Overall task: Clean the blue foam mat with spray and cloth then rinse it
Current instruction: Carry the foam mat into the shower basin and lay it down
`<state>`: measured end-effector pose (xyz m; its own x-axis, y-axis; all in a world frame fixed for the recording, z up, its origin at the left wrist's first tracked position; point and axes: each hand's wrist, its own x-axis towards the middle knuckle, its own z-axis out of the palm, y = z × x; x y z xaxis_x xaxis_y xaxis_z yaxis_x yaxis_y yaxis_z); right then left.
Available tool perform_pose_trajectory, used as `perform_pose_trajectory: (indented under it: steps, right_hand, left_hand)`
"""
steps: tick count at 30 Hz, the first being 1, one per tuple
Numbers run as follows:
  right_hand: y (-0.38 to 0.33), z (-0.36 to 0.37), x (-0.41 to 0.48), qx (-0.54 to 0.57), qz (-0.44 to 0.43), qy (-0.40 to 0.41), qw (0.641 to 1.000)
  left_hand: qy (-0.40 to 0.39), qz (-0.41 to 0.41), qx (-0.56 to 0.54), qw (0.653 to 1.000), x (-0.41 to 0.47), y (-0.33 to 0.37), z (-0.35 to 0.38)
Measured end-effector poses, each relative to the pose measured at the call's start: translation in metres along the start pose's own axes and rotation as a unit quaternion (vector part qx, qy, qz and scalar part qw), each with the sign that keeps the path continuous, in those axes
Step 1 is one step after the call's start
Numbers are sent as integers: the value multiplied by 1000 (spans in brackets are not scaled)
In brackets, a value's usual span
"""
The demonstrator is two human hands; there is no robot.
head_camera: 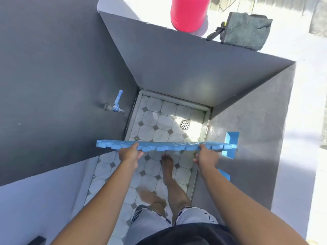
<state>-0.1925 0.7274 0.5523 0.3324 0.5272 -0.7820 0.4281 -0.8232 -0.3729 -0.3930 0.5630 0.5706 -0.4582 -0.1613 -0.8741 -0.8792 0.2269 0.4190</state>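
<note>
Both my left hand [130, 153] and right hand [207, 155] grip the blue foam mat [166, 145] beside the tap [115, 107]; rinsing seems next, needing the tap opened.

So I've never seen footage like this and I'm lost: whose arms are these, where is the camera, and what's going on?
The camera sits on a person's head, looking down, so the arms are their own. The left hand and right hand hold a blue mat level, seen edge-on, over a tiled floor with a drain. A tap sticks out of the grey wall at left. On the ledge beyond stand a red container and a grey cloth. Another blue piece leans at right.
</note>
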Motion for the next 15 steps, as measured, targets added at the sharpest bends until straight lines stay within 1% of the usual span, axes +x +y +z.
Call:
perform_pose_trajectory:
  steps: [4, 7, 9, 11, 13, 15]
  right_hand:
    - [-10, 18, -6, 25, -29, 42, 998]
    - [-15, 27, -9, 59, -51, 82, 994]
    - [-14, 26, -11, 72, -53, 86, 992]
    - [-9, 24, -11, 57, -62, 91, 992]
    - [-4, 24, -5, 51, -62, 69, 994]
    - [-7, 29, 4, 62, -33, 27, 997]
  left_hand:
    - [-10, 26, -4, 1000, 9, 15, 15]
    - [-23, 23, 3, 999, 17, 12, 13]
    - [-38, 27, 22, 999, 21, 6, 10]
    - [-59, 29, 22, 998, 27, 2, 11]
    - [-79, 19, 16, 997, 33, 3, 15]
    - [-98, 5, 24, 995, 47, 7, 23]
